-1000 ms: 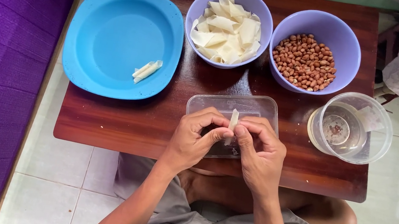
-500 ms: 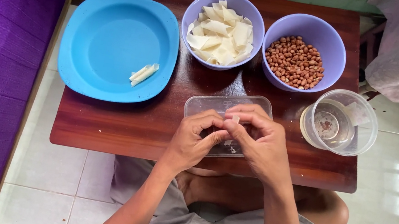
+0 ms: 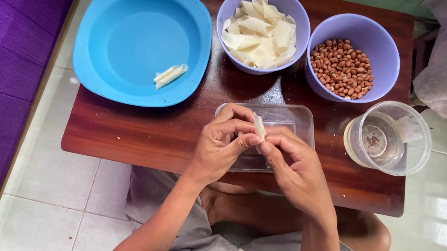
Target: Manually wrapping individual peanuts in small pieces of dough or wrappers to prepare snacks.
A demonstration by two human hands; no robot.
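- The step in hand looks like the rolling of a small pastry strip (image 3: pixel 259 127): both hands meet over the clear shallow tray (image 3: pixel 297 121) at the front of the counter (image 3: pixel 144 130), and the strip stands up between the fingertips.
- The left hand (image 3: pixel 224 144) is closed narrow on the lower part of the strip, thumb against forefinger.
- The right hand (image 3: pixel 295 165) pinches the same strip from the other side (its fingers curl tight, so I cannot see whether a filling is inside).
- On the blue plate (image 3: pixel 133 13) two finished rolls (image 3: pixel 170 75) lie side by side, touching; I judge that the work is near its beginning.
- The bowl of pastry strips (image 3: pixel 261 26) and the bowl of peanuts (image 3: pixel 343 67) stand at the back, just beside each other; the round clear container (image 3: pixel 388 138) with a little liquid stands at the right.
- The next move, I think, calls for a firm small twist of the fingertips so the strip stays closed, and then a reach to the left toward the plate.
- Compared with one second ago, the hands are at almost the same place over the tray, the strip now leans a little to the left and shows more of its top, and the plate holds the same two rolls.
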